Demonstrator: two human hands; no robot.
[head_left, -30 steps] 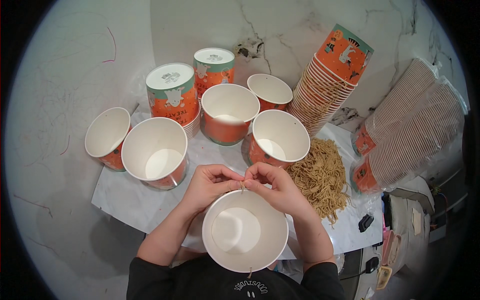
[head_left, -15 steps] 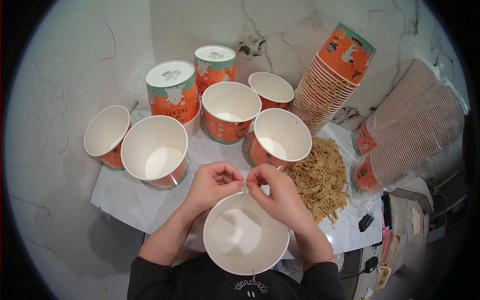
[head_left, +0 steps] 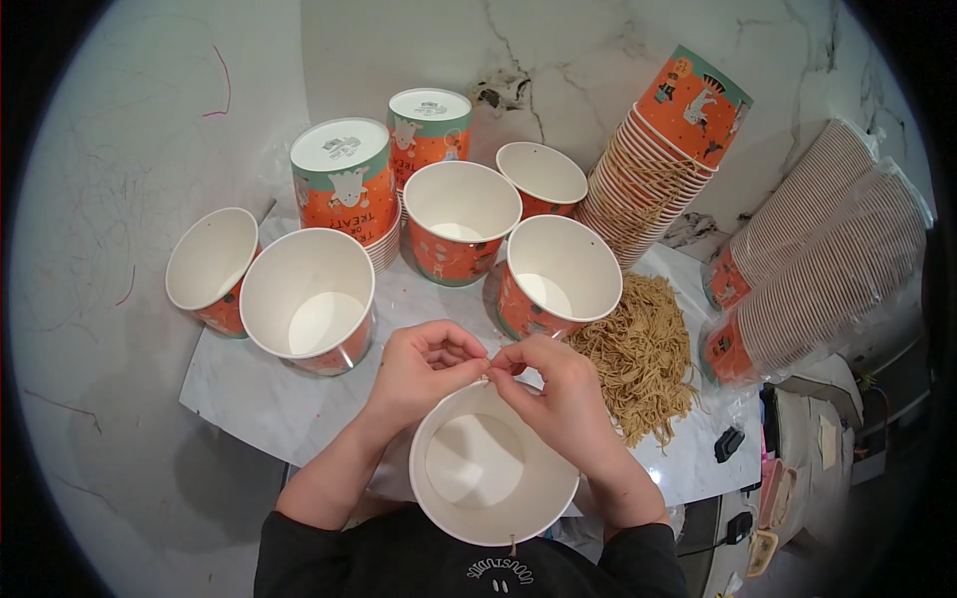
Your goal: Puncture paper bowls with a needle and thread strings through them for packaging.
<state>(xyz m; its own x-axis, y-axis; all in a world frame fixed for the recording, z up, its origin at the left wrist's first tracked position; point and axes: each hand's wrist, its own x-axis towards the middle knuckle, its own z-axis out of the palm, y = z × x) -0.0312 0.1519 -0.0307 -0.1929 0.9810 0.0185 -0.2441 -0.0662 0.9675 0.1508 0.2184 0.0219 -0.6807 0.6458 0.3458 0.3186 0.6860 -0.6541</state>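
White wall panels (head_left: 399, 50) with dark marble-like veining back the work area; below them lies a pale, grey-veined bench (head_left: 254, 399). White-lined bucket (head_left: 553, 473): positioned at the bench's near edge, against the person's torso, mouth tilted upward. Its form is a round, tapered tub with a smooth matte interior, a flat circular base and a rolled rim. Short tan strand (head_left: 513, 544): located at the near rim. Left hand (head_left: 424, 369) and right hand (head_left: 548, 384): thumb and forefinger of each pinch a thin tan cord (head_left: 488, 373) at the far rim; the fingertips hide most of it. Loose cord pile (head_left: 638, 359): fibrous, tangled, mustard-tan, right of the bucket. Open buckets (head_left: 309, 299): orange printed exteriors, white interiors. Leaning nested stack (head_left: 663, 159): closely spaced white rims, cords draped across them. Sleeved stacks (head_left: 817, 289): wrapped in clear, wrinkled plastic film.
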